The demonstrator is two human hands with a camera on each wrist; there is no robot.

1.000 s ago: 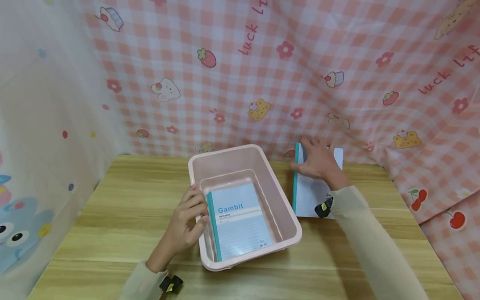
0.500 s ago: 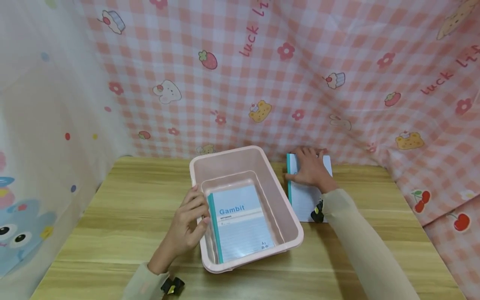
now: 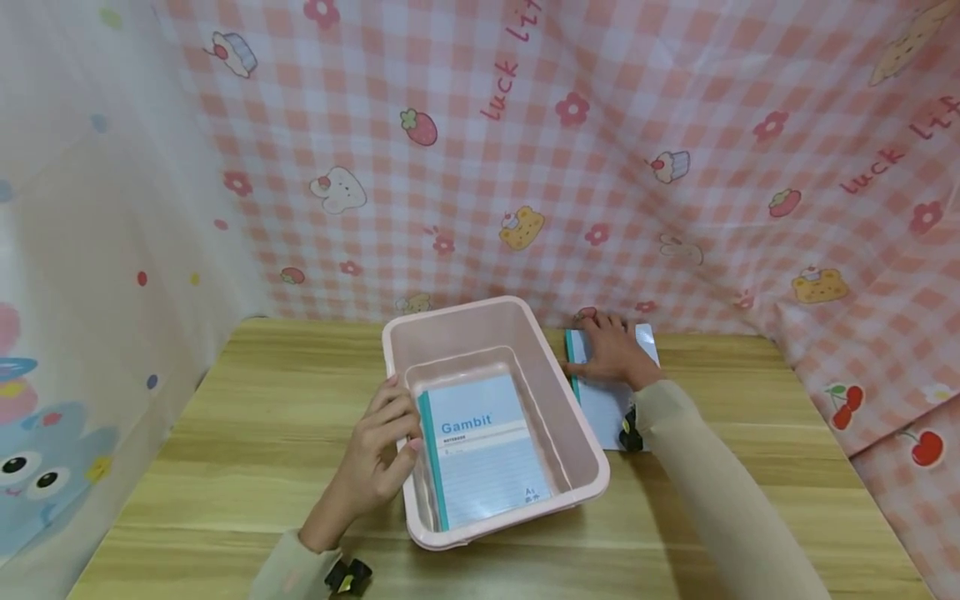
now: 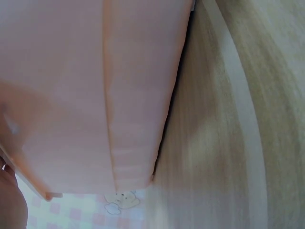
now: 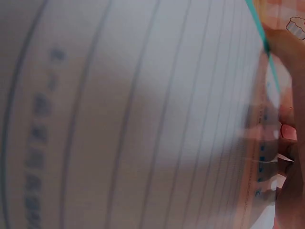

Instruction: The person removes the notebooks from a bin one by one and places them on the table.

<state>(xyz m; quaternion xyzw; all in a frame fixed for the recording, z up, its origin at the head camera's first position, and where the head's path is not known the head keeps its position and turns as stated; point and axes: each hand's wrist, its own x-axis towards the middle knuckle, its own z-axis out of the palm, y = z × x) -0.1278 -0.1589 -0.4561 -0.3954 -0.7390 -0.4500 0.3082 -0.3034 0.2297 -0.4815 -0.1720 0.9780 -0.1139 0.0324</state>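
Note:
A pale pink plastic basin [image 3: 596, 467] stands on the wooden table. My left hand [image 3: 367, 457] holds its left rim, fingers over the edge. Inside the basin lies a light blue "Gambit" notebook [image 3: 483, 458] with a teal spine. To the right, my right hand [image 3: 617, 357] grips a similar notebook [image 3: 600, 404] near its far end, thumb at the teal spine and fingers across the cover. In the right wrist view this notebook's lined cover [image 5: 157, 114] fills most of the picture. The left wrist view shows the basin's outer wall [image 4: 57, 105] close up.
A pink checked curtain [image 3: 450, 192] hangs right behind the table's back edge. A whitish curtain [image 3: 82, 217] borders the left side. Bare wooden table [image 3: 277, 417] lies left of the basin.
My right hand and its notebook have come left and toward me, and the notebook's near left part now sits behind the basin's right rim. My left hand stays on the basin.

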